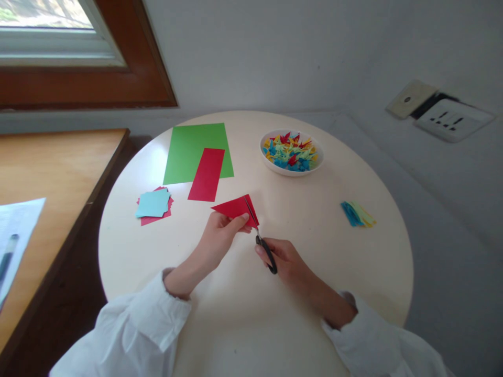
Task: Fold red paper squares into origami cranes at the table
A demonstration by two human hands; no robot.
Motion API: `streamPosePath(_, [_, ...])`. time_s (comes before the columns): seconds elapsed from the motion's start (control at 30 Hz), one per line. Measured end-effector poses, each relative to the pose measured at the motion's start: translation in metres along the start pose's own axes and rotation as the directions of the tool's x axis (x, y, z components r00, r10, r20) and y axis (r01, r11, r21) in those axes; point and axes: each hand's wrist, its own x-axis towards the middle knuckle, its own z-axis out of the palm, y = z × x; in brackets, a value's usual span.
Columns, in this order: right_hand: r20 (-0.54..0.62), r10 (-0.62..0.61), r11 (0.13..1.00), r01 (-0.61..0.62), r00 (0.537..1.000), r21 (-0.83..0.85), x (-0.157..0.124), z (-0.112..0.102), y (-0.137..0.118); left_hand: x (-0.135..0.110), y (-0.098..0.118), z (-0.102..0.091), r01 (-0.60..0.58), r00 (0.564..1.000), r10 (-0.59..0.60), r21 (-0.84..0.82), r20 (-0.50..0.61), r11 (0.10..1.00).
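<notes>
Between thumb and fingers, my left hand pinches a piece of red paper above the round table. My right hand grips black-handled scissors, whose blades lie across the right end of the red paper. Beyond my left hand, a red paper strip partly overlaps a green sheet. To the left is a small pile of light-blue paper squares on red paper squares.
A white bowl of small colourful folded paper pieces stands at the back of the white round table. Blue and yellow paper strips lie at right. A wooden desk holding a sheet and pen adjoins at left; walls close the back and right.
</notes>
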Motion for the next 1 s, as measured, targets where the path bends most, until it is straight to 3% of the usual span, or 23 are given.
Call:
streamPosePath(0.73, [-0.018, 0.001, 1.000, -0.001, 1.000, 0.004, 0.0011, 0.0007, 0.0005, 0.0001, -0.0035, -0.0025, -0.015, 0.998, 0.013, 0.033, 0.056, 0.999])
streamPosePath(1.0, [-0.016, 0.009, 1.000, -0.009, 1.000, -0.001, 0.0000, 0.0015, -0.0030, 0.0000, -0.0004, 0.0001, -0.007, 1.000, 0.006, 0.023, 0.023, 1.000])
